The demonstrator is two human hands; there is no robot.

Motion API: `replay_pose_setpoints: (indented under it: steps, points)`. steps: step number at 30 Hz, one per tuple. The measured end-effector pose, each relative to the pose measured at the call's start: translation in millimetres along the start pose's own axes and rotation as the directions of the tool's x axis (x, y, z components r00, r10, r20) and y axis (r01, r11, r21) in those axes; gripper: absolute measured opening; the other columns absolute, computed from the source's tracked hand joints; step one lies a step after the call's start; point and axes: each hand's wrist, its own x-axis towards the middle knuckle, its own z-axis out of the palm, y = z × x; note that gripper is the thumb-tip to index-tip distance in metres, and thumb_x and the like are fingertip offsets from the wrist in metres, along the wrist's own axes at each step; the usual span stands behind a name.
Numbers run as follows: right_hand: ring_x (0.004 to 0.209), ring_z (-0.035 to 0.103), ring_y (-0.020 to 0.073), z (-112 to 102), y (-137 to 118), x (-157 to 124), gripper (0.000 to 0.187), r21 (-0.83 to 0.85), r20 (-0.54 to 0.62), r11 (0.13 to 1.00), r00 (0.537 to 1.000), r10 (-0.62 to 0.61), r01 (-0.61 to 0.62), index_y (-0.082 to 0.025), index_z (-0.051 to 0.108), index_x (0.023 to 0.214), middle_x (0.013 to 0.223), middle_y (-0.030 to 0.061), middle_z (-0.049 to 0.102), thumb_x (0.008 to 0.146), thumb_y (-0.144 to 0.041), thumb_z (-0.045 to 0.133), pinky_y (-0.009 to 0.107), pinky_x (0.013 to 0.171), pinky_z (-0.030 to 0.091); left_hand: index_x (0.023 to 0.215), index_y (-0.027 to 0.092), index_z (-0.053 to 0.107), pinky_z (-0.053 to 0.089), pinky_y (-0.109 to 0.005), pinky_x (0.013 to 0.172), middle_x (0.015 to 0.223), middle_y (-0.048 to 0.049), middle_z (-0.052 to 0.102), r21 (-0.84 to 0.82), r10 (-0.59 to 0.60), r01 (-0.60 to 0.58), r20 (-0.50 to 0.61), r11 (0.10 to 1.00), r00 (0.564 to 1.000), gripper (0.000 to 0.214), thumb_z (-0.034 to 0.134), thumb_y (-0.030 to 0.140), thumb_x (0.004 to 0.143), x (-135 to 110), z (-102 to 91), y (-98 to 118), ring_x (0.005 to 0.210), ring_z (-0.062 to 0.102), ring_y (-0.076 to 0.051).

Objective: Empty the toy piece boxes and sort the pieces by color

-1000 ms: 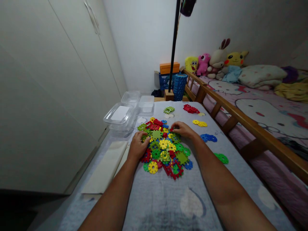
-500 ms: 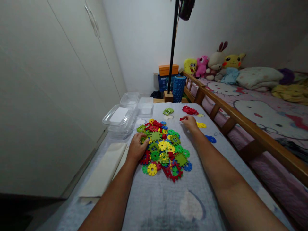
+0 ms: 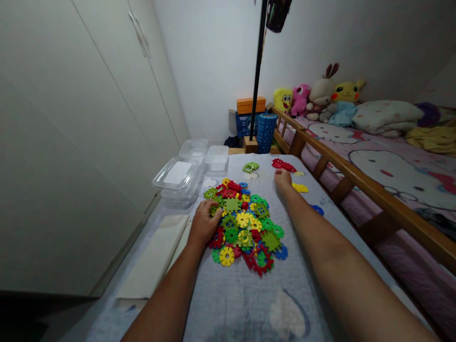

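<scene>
A pile of coloured plastic gear-like pieces (image 3: 245, 223) lies on the grey blanket (image 3: 249, 304) in front of me. My left hand (image 3: 204, 222) rests on the pile's left edge, fingers curled down onto the pieces. My right hand (image 3: 282, 180) is stretched out beyond the pile, fingers closed, its tips just short of a small group of red pieces (image 3: 283, 165). What it holds, if anything, is hidden. Beside it lie a yellow group (image 3: 299, 188), a light green group (image 3: 250, 166) and a blue group (image 3: 317, 209), partly behind my forearm.
Clear plastic containers (image 3: 178, 176) stand at the blanket's left, with two more (image 3: 206, 153) behind. A white flat sheet (image 3: 156, 254) lies by the left edge. A wooden bed rail (image 3: 356, 180) runs along the right. A black pole (image 3: 257, 71) and a blue roller (image 3: 266, 133) stand at the far end.
My right hand left the pile with a red piece pinched in its fingers and travelled away from me to the red group. My left hand stayed on the pile.
</scene>
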Motion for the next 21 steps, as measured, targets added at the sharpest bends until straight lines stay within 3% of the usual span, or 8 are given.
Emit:
replay_pose_setpoints:
  steps: [3,7,10,15,21]
  points:
    - [0.110,0.063,0.0288,-3,1,-6,0.034,-0.189,-0.013,0.981,0.999,0.044,-0.046,-0.018,0.072,0.102,0.104,0.0127,0.071,0.073,-0.015,0.055,0.040,0.099,0.047,0.098,0.022,0.067,0.045,-0.045,0.109,0.113,-0.0089,0.065,-0.004,-0.005,0.005,-0.002,1.000,1.000,0.023,0.059,0.039,0.085,0,0.3,0,0.115,0.061,-0.026]
    - [0.123,0.054,0.0355,-2,-5,-14,0.031,-0.378,0.025,0.925,0.998,0.049,-0.036,-0.015,0.074,0.104,0.121,0.0211,0.066,0.077,-0.017,0.058,0.047,0.105,0.040,0.098,0.022,0.067,0.045,-0.044,0.110,0.114,-0.0087,0.065,-0.005,-0.005,0.005,0.001,1.000,1.000,0.022,0.059,0.039,0.085,0,0.3,0,0.116,0.060,-0.026]
    - [0.124,0.053,0.0368,0,-10,-17,0.034,-0.446,0.081,0.895,0.996,0.035,0.005,-0.010,0.072,0.111,0.127,0.0256,0.062,0.083,-0.023,0.058,0.048,0.106,0.039,0.098,0.022,0.066,0.044,-0.044,0.110,0.114,-0.0089,0.065,-0.003,-0.005,0.005,0.002,1.000,1.000,0.023,0.059,0.039,0.085,0,0.3,0,0.117,0.060,-0.026]
    - [0.123,0.056,0.0342,-2,-12,-19,0.037,-0.533,0.181,0.839,0.983,-0.020,0.115,-0.011,0.068,0.119,0.131,0.0238,0.059,0.090,-0.028,0.053,0.043,0.103,0.042,0.098,0.022,0.066,0.044,-0.045,0.110,0.114,-0.0089,0.065,-0.003,-0.002,0.002,-0.004,1.000,1.000,0.022,0.059,0.039,0.085,0,1.2,-2,0.116,0.060,-0.026]
    - [0.120,0.057,0.0343,-4,-12,-20,0.038,-0.591,0.144,0.800,0.989,-0.021,0.103,-0.010,0.067,0.121,0.128,0.0255,0.060,0.091,-0.028,0.053,0.040,0.100,0.043,0.097,0.022,0.067,0.046,-0.044,0.108,0.112,-0.0081,0.066,-0.005,0.000,0.000,-0.009,1.000,1.000,0.022,0.060,0.039,0.085,0,0.9,-1,0.115,0.061,-0.026]
